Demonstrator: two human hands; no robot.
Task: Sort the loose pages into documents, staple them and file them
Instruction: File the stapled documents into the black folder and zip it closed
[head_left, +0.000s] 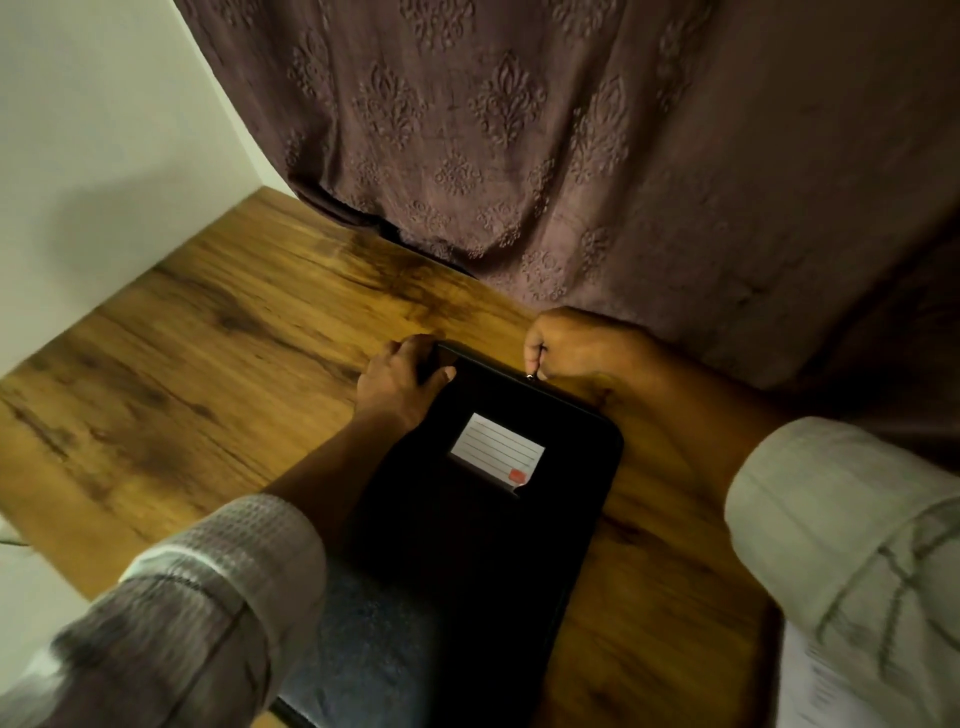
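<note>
Flat on the bench (208, 364): a black zippered file folder (483, 519).
White lined label (496, 449) with red mark on its cover; metal zipper pull (530, 376) at far edge.

The head view looks down and forward, close over the table (208, 338), toward the curtain (571, 130).

Left hand (400, 382): forearm bare, stretched forward, fingers curled over far corner of folder (483, 519). Right hand (576, 351): forearm bare, fist knuckles-up, thumb and forefinger pinching zip pull (531, 376).
</note>
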